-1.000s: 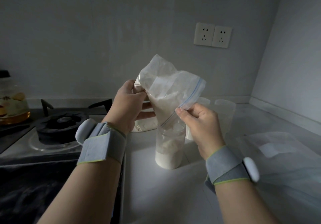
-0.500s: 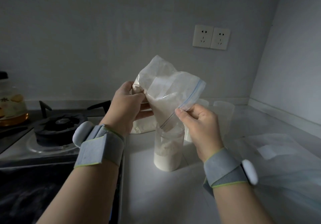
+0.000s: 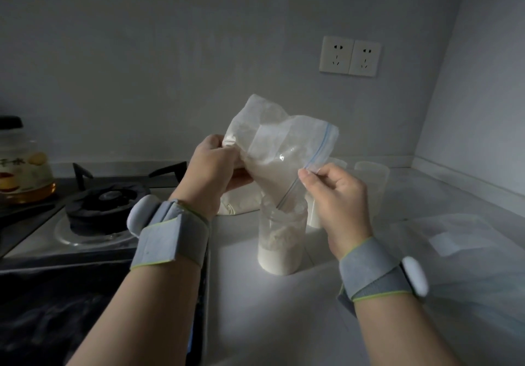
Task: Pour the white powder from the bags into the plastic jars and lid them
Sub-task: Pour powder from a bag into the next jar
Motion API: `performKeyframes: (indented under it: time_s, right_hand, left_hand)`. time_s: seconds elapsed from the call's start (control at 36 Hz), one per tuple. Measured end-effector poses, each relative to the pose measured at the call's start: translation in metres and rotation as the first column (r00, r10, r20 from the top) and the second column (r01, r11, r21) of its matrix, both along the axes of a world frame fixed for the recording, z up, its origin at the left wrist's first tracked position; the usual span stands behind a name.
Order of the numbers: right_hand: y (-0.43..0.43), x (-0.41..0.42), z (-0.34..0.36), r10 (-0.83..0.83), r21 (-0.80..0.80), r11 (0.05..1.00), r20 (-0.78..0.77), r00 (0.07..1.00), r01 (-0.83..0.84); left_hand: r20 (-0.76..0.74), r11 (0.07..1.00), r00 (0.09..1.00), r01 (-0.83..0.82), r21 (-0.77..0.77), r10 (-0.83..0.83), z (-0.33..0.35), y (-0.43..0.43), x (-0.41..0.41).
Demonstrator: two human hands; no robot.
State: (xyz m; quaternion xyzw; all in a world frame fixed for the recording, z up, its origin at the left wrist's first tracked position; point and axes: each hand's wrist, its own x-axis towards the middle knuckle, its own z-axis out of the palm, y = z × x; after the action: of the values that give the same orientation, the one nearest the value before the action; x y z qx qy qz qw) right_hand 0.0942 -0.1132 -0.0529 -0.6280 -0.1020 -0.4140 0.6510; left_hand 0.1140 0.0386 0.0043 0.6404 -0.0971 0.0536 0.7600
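A clear zip bag of white powder (image 3: 277, 149) is tilted mouth-down over an open plastic jar (image 3: 281, 240) on the white counter. The bag's corner dips into the jar's mouth, and powder fills the jar's lower part. My left hand (image 3: 213, 172) grips the bag's bunched bottom at the upper left. My right hand (image 3: 335, 195) pinches the blue zip edge just right of the jar's mouth. Behind my hands lies another filled bag (image 3: 241, 200), partly hidden.
Two empty plastic jars (image 3: 369, 186) stand behind the right hand. An emptied clear bag (image 3: 460, 240) lies flat on the counter at right. A gas stove burner (image 3: 105, 206) sits to the left, with a large glass jar (image 3: 22, 166) beyond it. Wall sockets (image 3: 350, 55) are above.
The bag has stayed over the jar, with more powder now in the jar. My right hand's pinch has shifted slightly along the zip edge; the left hand holds as before.
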Motion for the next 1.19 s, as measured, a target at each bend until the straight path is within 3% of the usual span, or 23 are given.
performKeyframes:
  time_s: [0.31, 0.42, 0.58, 0.75, 0.89, 1.19]
  right_hand:
    - [-0.001, 0.004, -0.003, 0.003, -0.044, 0.999, 0.003, 1.000, -0.003]
    - [-0.002, 0.005, -0.003, -0.020, -0.031, 0.999, 0.011, 1.000, 0.020]
    - [0.002, 0.002, 0.000, 0.070, 0.018, 0.997, -0.043, 0.997, -0.069]
    - [0.005, -0.003, -0.001, 0.090, -0.045, 0.994, -0.157, 0.983, -0.099]
    - [0.004, -0.006, 0.002, 0.008, -0.079, 0.997, -0.145, 0.989, -0.020]
    - [0.003, -0.005, 0.002, 0.018, -0.017, 1.000, -0.100, 0.995, -0.020]
  left_hand:
    - [-0.006, 0.996, 0.996, -0.090, 0.024, 0.090, 0.001, 0.001, 0.001]
    - [-0.011, 0.983, 0.989, -0.149, 0.108, 0.151, -0.001, 0.003, 0.007]
    - [-0.023, 0.973, 0.980, -0.194, 0.124, 0.198, -0.003, 0.005, 0.012]
    - [-0.050, 0.996, 0.994, -0.092, 0.012, 0.093, -0.002, 0.005, 0.007]
    - [-0.065, 0.999, 0.997, -0.046, -0.015, 0.045, 0.000, 0.005, 0.003]
    - [-0.048, 0.999, 0.998, -0.042, -0.018, 0.042, 0.001, 0.004, -0.001]
